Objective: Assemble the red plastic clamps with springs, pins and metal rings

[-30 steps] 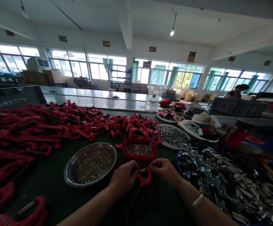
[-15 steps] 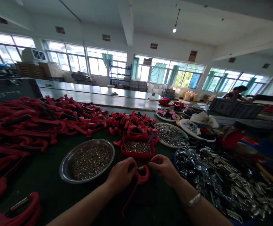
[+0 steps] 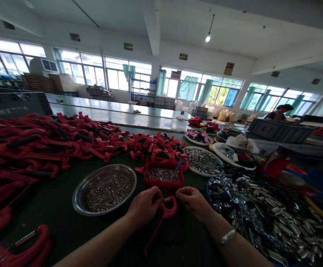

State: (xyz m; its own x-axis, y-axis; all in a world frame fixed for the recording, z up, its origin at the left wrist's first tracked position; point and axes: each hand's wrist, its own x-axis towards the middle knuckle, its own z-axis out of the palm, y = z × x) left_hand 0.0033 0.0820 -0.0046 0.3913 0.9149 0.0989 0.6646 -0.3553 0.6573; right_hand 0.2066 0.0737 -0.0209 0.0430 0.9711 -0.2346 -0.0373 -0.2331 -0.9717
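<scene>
My left hand (image 3: 147,204) is closed, its fingertips at the left end of a small metal spring in the mouth of a red hook-shaped part (image 3: 170,211). A thin red arm of this part runs down toward me. On the other side, my right hand (image 3: 193,202) has thumb and forefinger pinched together close to the curved end; whatever they hold is too small to see. Just beyond the hands sits a red tray (image 3: 164,184) of small metal pins. A steel bowl (image 3: 76,200) of tiny metal pieces stands to the left.
Red parts with black grips (image 3: 66,137) lie heaped at the left and behind the tray. A blue-rimmed basin (image 3: 209,191) of shiny metal pieces is at the right. Beyond are a white-rimmed tray (image 3: 197,171) and a grey crate (image 3: 280,129), with a person (image 3: 278,113) behind.
The camera view has shifted slightly. Both hands and the red hook-shaped part stay in nearly the same place.
</scene>
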